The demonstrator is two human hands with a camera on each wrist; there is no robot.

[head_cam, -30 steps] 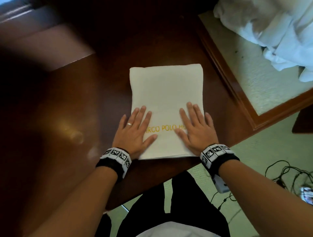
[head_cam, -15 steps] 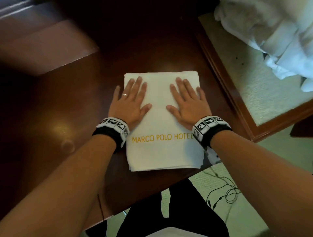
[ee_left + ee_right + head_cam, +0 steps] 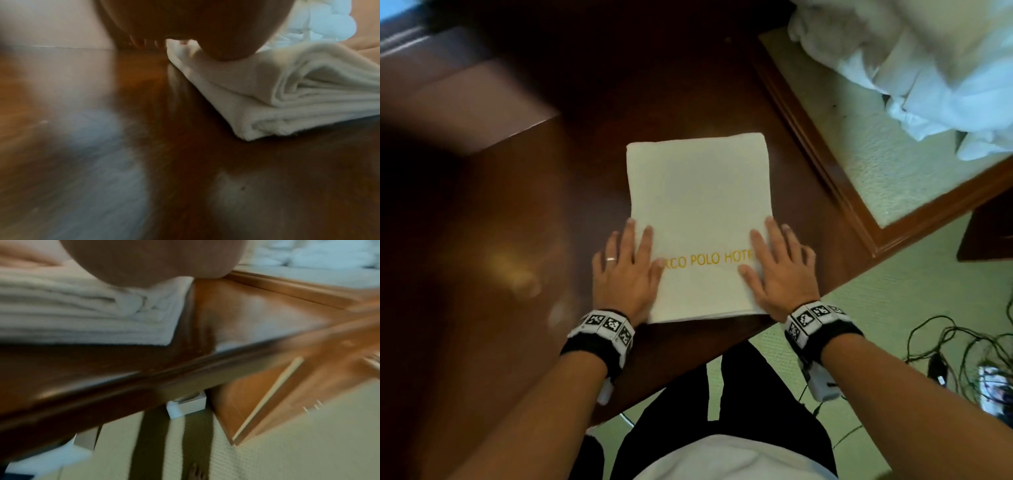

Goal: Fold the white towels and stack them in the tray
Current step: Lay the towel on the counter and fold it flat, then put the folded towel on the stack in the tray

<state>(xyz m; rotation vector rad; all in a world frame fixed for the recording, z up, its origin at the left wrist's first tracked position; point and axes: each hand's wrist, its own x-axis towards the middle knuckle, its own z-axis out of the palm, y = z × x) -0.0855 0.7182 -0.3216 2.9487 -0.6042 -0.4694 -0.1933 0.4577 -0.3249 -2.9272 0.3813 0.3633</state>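
A folded white towel [image 3: 698, 205] with gold "MARCO POLO HOTEL" lettering lies flat on the dark wooden table [image 3: 517, 222]. My left hand [image 3: 628, 265] lies flat with straight fingers over the towel's near left edge. My right hand [image 3: 779, 265] lies flat the same way over the near right edge. In the left wrist view the towel's layered folds [image 3: 298, 91] show at its corner under the hand. The right wrist view shows the stacked layers [image 3: 82, 318] under my palm. A wooden tray [image 3: 825, 164] with a pale liner stands at the right, holding a heap of unfolded white towels [image 3: 928, 68].
The table's front edge [image 3: 722, 349] runs close under my wrists. Cables [image 3: 962, 346] lie on the pale green carpet at the lower right. A dark box-like shape [image 3: 465, 92], blurred, sits at the back left of the table.
Both hands slid from the towel's far half back toward me and apart, ending on its near side edges. The towel kept its shape.
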